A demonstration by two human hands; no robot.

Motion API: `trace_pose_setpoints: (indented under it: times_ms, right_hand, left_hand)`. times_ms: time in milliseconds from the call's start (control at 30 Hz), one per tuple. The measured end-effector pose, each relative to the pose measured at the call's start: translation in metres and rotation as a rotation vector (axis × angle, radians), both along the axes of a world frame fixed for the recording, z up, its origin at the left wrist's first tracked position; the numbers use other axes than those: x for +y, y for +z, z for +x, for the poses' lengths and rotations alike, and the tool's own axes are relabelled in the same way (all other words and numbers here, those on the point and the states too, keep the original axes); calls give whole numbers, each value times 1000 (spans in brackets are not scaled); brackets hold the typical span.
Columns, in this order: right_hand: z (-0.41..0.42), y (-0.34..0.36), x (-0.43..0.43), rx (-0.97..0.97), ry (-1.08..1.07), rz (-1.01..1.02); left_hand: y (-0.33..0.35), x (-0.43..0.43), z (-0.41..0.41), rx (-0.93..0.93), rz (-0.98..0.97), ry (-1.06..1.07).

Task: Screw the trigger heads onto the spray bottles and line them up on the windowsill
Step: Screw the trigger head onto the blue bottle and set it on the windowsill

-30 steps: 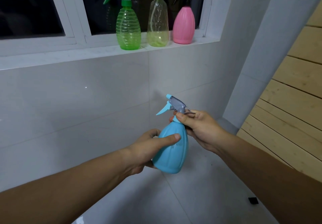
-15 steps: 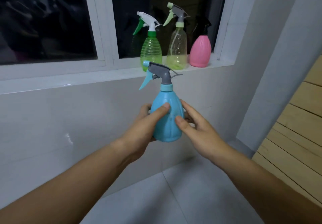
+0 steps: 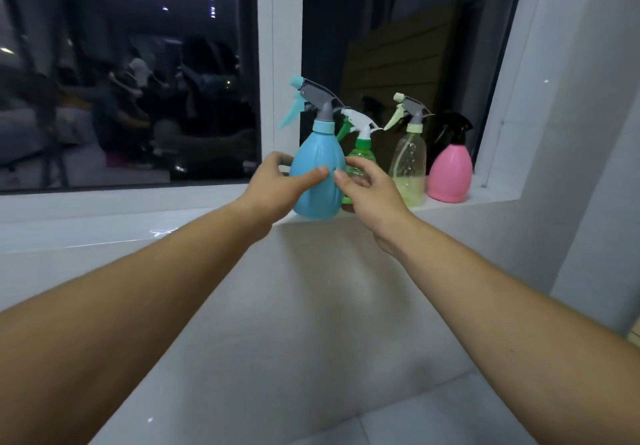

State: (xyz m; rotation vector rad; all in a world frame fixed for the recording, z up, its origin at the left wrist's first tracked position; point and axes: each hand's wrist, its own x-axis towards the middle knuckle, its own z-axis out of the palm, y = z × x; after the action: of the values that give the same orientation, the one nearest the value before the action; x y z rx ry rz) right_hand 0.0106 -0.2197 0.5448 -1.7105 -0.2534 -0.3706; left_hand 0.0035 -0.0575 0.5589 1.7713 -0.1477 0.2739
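**Blue bottle being set at the left end of the row**

On the windowsill [image 3: 214,226], the blue spray bottle [image 3: 317,181] is being stood upright at the left end of the row, its base at the sill's front edge. It is being cupped between both hands: the left hand [image 3: 277,188] is wrapped round its left flank with the thumb laid across the front, and the right hand [image 3: 367,190] is being held against its right flank, fingers loosely curved, thumb tip on the plastic. Whether the right palm is pressing or merely touching cannot be told. The grey-and-teal trigger head [image 3: 313,101] is being carried on the neck, nozzle pointing left.

Just beside it, partly hidden behind the right hand, the green bottle [image 3: 362,164] is standing, then the pale yellow-green bottle [image 3: 408,167], then the pink bottle [image 3: 449,176] with a dark head. All four heads appear fitted, so the task is judged nearly finished.

The bottle is judged light and thin-walled, likely to dent under a hard squeeze and to tip easily, being top-heavy with the head on. Its smooth, ribbed belly is judged the best place to be gripped, low and wide, rather than by the trigger. The neighbouring green bottle is at risk of being knocked by the right hand.
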Motion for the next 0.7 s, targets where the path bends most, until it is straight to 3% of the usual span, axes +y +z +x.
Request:
trace_pose_setpoints:
  times_ms: [200,700]
  right_hand:
    - [29,-11,16,21,17,-154]
    - [68,-25,31,-7,0,-185]
  left_hand:
    - [-12,12,26,5,29,59]
    - [-21,28,63,85,18,125]
